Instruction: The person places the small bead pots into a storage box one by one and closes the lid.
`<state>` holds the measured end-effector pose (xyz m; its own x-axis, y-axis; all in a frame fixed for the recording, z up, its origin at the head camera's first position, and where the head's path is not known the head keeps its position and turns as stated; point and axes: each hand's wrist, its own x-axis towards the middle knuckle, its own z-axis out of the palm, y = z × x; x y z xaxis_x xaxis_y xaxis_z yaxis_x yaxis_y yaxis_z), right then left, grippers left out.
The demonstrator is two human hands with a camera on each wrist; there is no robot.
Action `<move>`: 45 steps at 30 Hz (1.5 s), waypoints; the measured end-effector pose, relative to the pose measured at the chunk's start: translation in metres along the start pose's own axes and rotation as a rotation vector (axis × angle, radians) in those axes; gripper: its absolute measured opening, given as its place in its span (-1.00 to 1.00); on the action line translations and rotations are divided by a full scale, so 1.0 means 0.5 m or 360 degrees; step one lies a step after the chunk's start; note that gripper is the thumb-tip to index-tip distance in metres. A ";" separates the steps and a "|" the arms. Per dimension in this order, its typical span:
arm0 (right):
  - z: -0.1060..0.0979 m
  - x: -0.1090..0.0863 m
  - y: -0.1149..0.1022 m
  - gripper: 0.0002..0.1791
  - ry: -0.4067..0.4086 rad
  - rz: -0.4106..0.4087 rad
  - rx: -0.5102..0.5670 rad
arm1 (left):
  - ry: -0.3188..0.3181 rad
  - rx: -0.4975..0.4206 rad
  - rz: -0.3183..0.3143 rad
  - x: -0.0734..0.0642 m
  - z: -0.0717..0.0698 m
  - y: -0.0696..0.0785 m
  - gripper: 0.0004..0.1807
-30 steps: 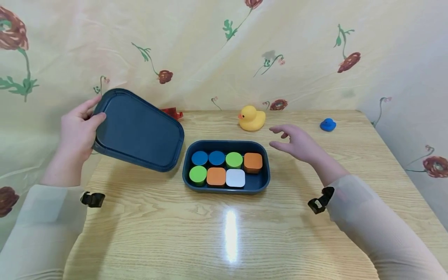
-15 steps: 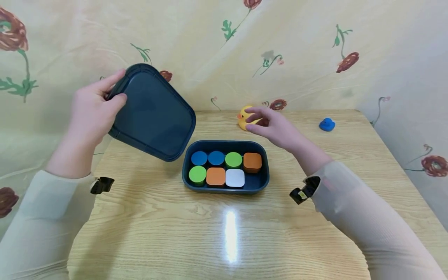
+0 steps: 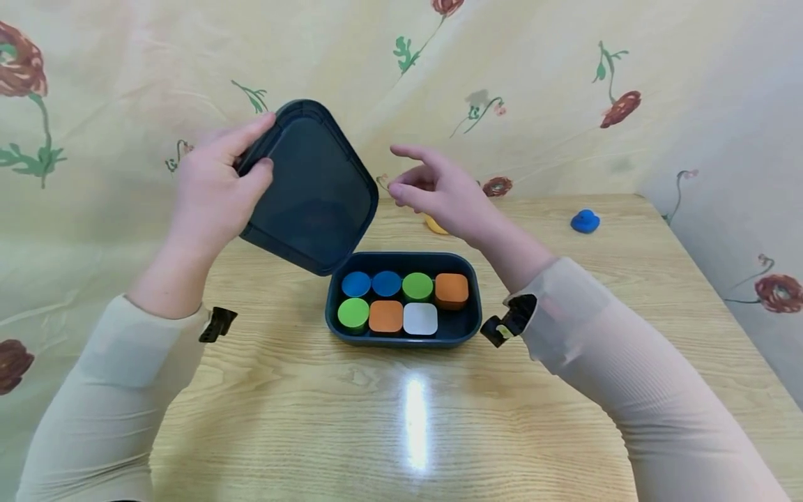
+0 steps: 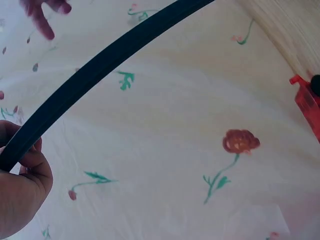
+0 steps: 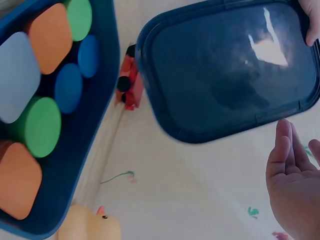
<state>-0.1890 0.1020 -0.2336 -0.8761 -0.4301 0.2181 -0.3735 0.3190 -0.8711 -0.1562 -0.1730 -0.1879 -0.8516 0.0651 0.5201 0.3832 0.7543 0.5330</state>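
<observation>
My left hand (image 3: 216,185) grips a dark blue lid (image 3: 314,192) by one short end, thumb on the near face. The lid is raised and tilted, and its lower corner overlaps the left rim of a dark blue box (image 3: 462,333) in the head view. To the right of the lid my right hand (image 3: 442,192) is in the air holding nothing, index finger extended toward it. In the right wrist view its fingertips (image 5: 283,125) show close to the lid's edge. Inside the box sit green (image 3: 354,315), blue (image 3: 356,284), orange (image 3: 386,316) and white (image 3: 420,318) blocks.
A yellow duck (image 3: 435,224) stands behind the box, mostly hidden by my right arm. Further right is a small blue duck (image 3: 585,221). The red toy with black wheels (image 5: 131,85) is behind the lid. Flowered cloth (image 3: 552,104) hangs behind the wooden table (image 3: 326,418).
My left hand has carried the lid up and to the right, tilting it more upright. My right hand has moved left and up, toward the lid. The box and blocks have stayed put.
</observation>
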 end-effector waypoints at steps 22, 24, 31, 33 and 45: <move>-0.004 0.005 -0.051 -0.47 0.0198 -0.0031 0.0550 | 0.0171 0.0098 0.1094 -0.035 0.100 0.054 -0.66; -0.003 0.005 -0.052 -0.53 0.0212 -0.0019 0.0579 | 0.0204 0.0126 0.1198 -0.036 0.105 0.057 -0.66; 0.000 0.005 -0.046 -0.71 0.0321 0.0003 0.0625 | 0.0216 0.0199 0.1416 -0.043 0.121 0.057 -0.67; 0.000 0.004 -0.044 -0.74 0.0343 0.0009 0.0605 | 0.0209 0.0209 0.1470 -0.045 0.125 0.056 -0.67; -0.013 -0.009 -0.016 -0.85 0.0389 0.0107 0.0597 | -0.0019 0.0001 0.1322 -0.059 0.140 0.051 -0.46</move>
<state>-0.1838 0.1068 -0.2247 -0.9577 -0.1926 0.2138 -0.2163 -0.0080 -0.9763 -0.1461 -0.1100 -0.2363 -0.2953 0.6080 0.7370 0.8887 0.4581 -0.0218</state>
